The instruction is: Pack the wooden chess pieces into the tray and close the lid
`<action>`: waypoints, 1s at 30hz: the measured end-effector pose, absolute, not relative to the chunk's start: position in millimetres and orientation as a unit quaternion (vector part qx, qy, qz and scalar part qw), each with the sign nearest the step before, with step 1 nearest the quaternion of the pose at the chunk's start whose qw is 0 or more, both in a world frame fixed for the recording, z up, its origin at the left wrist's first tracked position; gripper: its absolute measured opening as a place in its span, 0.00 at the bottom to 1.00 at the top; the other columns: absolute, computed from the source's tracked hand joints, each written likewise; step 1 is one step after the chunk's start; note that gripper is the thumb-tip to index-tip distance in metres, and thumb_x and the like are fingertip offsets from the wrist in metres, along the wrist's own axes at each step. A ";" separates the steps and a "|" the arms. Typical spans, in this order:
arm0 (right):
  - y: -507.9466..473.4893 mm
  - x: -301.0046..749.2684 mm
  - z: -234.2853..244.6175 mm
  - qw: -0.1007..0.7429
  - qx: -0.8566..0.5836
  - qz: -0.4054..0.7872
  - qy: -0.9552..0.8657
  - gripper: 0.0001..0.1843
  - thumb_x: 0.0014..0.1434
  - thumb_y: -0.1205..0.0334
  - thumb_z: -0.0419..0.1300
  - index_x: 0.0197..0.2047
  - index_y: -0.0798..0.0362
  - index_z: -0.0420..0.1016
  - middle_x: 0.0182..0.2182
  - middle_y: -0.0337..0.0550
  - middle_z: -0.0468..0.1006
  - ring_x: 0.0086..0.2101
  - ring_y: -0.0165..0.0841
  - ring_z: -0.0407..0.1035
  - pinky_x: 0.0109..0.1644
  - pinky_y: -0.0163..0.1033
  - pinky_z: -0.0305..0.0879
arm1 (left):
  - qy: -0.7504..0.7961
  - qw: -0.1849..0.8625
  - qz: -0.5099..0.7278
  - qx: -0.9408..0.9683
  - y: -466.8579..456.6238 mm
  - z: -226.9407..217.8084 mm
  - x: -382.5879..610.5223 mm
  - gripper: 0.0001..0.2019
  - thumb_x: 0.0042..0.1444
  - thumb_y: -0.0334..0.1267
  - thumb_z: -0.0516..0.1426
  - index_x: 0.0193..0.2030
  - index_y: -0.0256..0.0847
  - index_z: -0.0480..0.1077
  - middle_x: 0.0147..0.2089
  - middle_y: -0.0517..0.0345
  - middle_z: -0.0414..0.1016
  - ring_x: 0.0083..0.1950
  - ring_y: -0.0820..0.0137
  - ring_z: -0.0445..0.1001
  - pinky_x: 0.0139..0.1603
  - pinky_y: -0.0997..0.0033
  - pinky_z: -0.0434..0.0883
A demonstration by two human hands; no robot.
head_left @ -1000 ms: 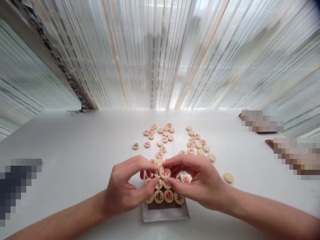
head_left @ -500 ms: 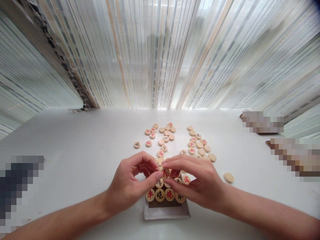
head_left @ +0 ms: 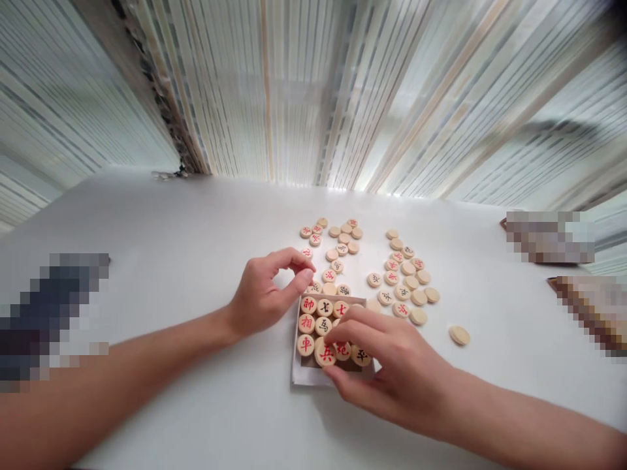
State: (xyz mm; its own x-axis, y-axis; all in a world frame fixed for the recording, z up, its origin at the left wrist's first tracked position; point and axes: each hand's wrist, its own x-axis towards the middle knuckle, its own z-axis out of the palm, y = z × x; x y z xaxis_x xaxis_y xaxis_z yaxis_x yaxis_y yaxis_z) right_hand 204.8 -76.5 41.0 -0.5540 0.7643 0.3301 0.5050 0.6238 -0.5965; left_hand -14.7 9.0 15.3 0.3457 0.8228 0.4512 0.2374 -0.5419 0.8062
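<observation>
A small shallow box (head_left: 296,365) sits on the white table (head_left: 171,261), filled with round wooden chess discs marked in red and black. My right hand (head_left: 386,369) grips a disc with a red character (head_left: 325,353) at the box's near edge, thumb below and fingers on top. My left hand (head_left: 267,294) hovers at the box's far left corner, thumb and forefinger pinched together over the loose discs; whether it holds one is hidden. Loose discs (head_left: 337,245) lie scattered beyond the box.
A second cluster of discs (head_left: 409,281) lies to the right, with a single blank disc (head_left: 459,335) apart from it. Striped curtains hang behind the table. Blurred patches sit at the left edge and at the right edge.
Both hands held the red-marked disc above the box; now the right hand has brought it down to the box's near edge. The left hand let go and moved back toward the loose discs.
</observation>
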 end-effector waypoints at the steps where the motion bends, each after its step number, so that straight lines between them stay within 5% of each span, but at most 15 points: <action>1: -80.8 202.7 39.4 0.271 -0.373 0.228 -0.858 0.03 0.65 0.66 0.63 0.42 0.55 0.78 0.32 0.40 0.76 0.28 0.30 0.67 0.29 0.36 0.62 | 0.355 0.311 0.451 0.757 12.0 12.2 -15.1 0.05 0.64 0.33 0.60 0.37 0.38 0.76 0.34 0.58 0.83 0.37 0.69 0.81 0.45 0.69 0.74; 10: -94.1 192.6 30.4 0.231 -0.378 0.180 -0.878 0.03 0.68 0.65 0.62 0.44 0.54 0.77 0.32 0.40 0.75 0.30 0.33 0.68 0.32 0.39 0.62 | 0.297 0.230 0.476 0.795 11.5 5.1 -12.4 0.05 0.61 0.30 0.60 0.35 0.39 0.76 0.32 0.61 0.82 0.34 0.71 0.79 0.44 0.69 0.72; 30: -94.6 190.2 29.7 0.217 -0.367 0.152 -0.892 0.05 0.71 0.65 0.60 0.43 0.56 0.77 0.30 0.40 0.73 0.27 0.33 0.65 0.29 0.39 0.58 | 0.297 0.233 0.463 0.802 11.3 6.3 -10.1 0.05 0.61 0.28 0.59 0.35 0.39 0.75 0.30 0.62 0.81 0.32 0.72 0.79 0.42 0.69 0.73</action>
